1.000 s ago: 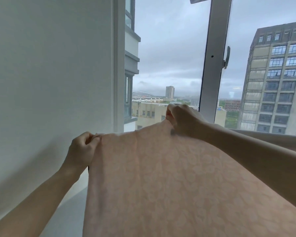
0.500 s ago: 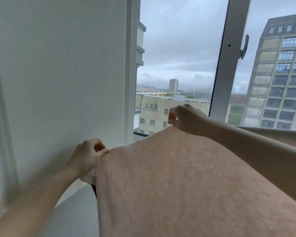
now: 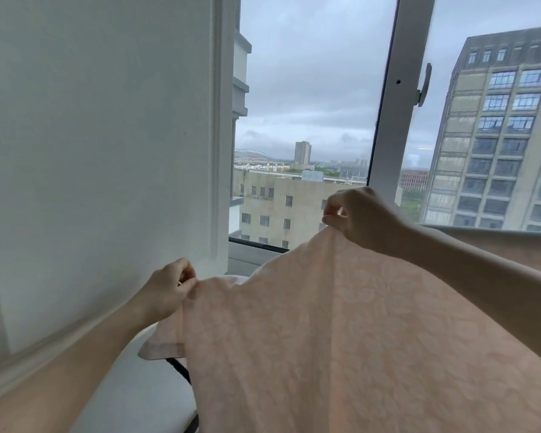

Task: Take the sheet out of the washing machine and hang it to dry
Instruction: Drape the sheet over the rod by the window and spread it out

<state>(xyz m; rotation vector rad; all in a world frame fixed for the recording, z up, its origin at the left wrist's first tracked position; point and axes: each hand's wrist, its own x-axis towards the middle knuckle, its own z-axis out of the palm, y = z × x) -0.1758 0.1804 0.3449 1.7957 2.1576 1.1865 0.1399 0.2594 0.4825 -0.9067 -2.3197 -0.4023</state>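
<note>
Far left, a white wall [image 3: 100, 145]; low beside it, the left hand [image 3: 166, 295], fingers [image 3: 188, 278] curled and pinching the near edge of the pink patterned sheet [image 3: 341, 339]; below that grip, a loose hemmed corner hanging over a pale ledge [image 3: 132, 392], with a dark cord or rail end [image 3: 180, 368] just showing under the cloth. Centre, the sheet itself, out of the machine and spread in a broad slope from both grips down toward the viewer, seemingly draped over a support hidden beneath. Right of centre and higher, the right hand [image 3: 366, 218], thumb and fingertips nipping a small peak of fabric; beyond it, the window frame [image 3: 391, 98] with its handle [image 3: 423, 84]; more of the cloth along the far right edge. Judged risks: uneven pull between the two pinches, dragging the sheet sideways off whatever carries it; thin pinches slipping on damp cloth; the dangling corner catching on the cord.
</note>
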